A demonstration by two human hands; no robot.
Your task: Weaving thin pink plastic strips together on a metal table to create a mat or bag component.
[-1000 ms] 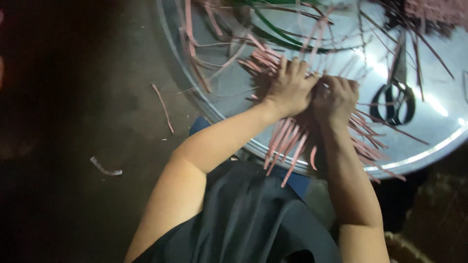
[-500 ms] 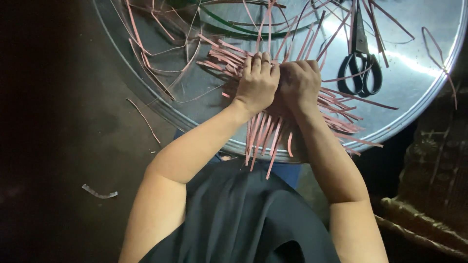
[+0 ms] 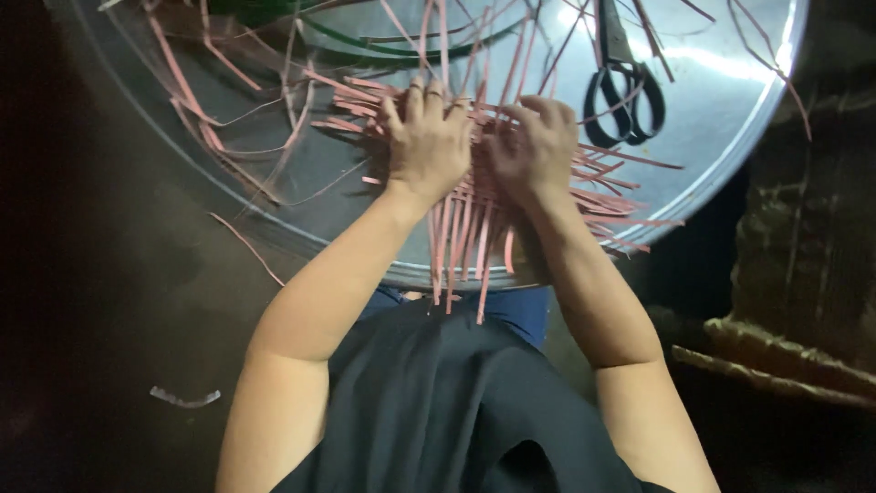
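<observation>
A person's left hand (image 3: 429, 146) lay flat, fingers spread and released, on a mat of woven pink strips (image 3: 474, 215) in the upper centre of the frame, palm pressing the weave down. The right hand (image 3: 538, 146), just beside it and to the right, rested knuckles up with fingers curled onto the same strips; whether those fingers pinched a single strip could not be told from this angle.

The woven pink strips sat on a large round metal tray (image 3: 721, 119) that filled the top of the frame, their loose ends fanning out to left and right and hanging over the tray's near rim toward the person's lap. A pair of black-handled scissors (image 3: 620, 82) lay on the tray at upper right, well apart from the right hand, blades pointing to the top edge. More loose pink strips (image 3: 196, 100) were scattered across the tray's upper left, with a dark green strip (image 3: 365, 41) curving near the top.

Below the tray, a dark garment (image 3: 438, 402) covered the person's lap in the lower centre. A single pink strip (image 3: 246, 246) and a small pale scrap (image 3: 182, 398) lay on the dark floor at left.
</observation>
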